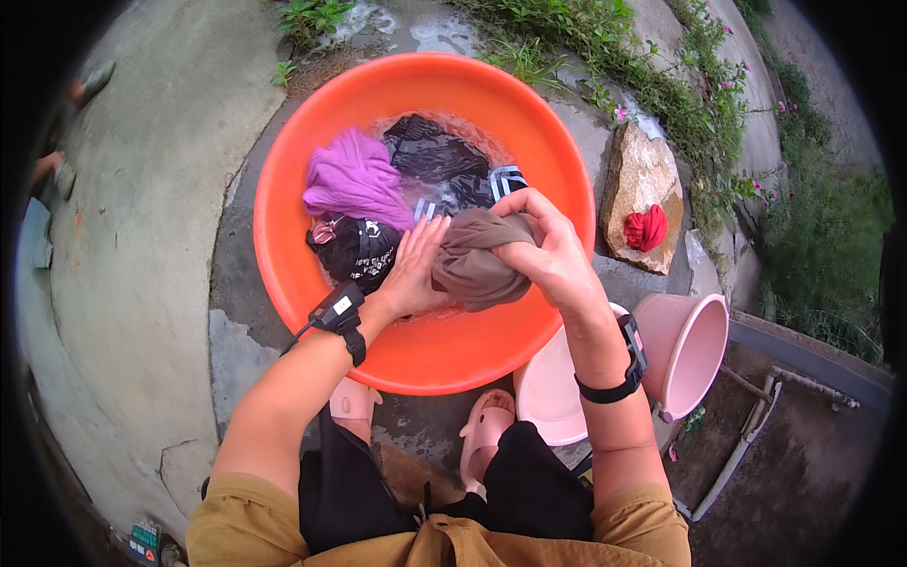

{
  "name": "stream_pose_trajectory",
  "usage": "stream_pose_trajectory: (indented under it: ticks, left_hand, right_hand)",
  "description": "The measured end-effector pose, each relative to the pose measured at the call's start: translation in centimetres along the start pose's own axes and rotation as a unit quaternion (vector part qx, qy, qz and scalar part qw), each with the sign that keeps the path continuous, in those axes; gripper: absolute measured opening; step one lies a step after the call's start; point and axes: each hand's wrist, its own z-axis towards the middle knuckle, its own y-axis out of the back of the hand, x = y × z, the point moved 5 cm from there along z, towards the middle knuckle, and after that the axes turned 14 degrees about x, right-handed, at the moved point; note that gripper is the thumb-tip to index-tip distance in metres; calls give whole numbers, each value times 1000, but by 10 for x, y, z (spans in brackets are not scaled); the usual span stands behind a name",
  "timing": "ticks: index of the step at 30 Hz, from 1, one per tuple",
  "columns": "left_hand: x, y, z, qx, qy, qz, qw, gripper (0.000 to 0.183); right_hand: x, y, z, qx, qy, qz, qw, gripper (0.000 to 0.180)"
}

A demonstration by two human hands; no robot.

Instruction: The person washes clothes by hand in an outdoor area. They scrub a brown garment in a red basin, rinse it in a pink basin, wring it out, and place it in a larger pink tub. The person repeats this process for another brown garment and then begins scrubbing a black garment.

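Note:
A wet, bunched brown garment [482,259] is between my hands, over the near right part of a large orange basin [439,365]. My right hand [542,241] grips its upper right side, thumb and fingers pressed into the fabric. At its left side, my left hand [417,273] holds it with the fingers stretched out; the thumb is partly hidden by cloth. Beside the left hand lies a black garment with white lettering [361,255]. A purple cloth [358,177] is heaped behind that. Black fabric [436,152] with white stripes lies in shallow, sudsy water towards the far side.
Right of the basin, a red cloth [646,228] rests on a rough stone [641,173]. A pink bucket [680,354] lies tipped beside a pale pink basin [553,397]. Flowering plants [666,78] edge the concrete. Another person's feet [67,173] show at far left.

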Motion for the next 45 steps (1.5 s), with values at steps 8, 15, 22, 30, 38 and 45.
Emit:
stream_pose_trajectory:
  ticks: [8, 15, 22, 30, 38, 45]
  left_hand:
    - [26, -27, -4, 83, 103, -455, 881, 66]
    - [-18, -7, -35, 172, 186, 144, 957, 89]
    - [3, -60, -33, 431, 181, 221, 856, 77]
    - [22, -63, -22, 378, 168, 332, 847, 65]
    - [33, -82, -14, 438, 219, 303, 818, 67]
    - [28, -73, -16, 413, 187, 312, 835, 60]
  right_hand:
    - [15, 39, 40, -157, 133, 4, 979, 43]
    - [-126, -1, 56, -204, -21, -311, 928, 53]
    - [-178, -81, 64, -45, 106, -590, 799, 55]
    - [-198, 76, 140, -228, -87, -443, 862, 48]
    - [-172, -63, 65, -31, 1, -561, 827, 46]
    - [-204, 9, 126, -89, 83, -596, 793, 48]
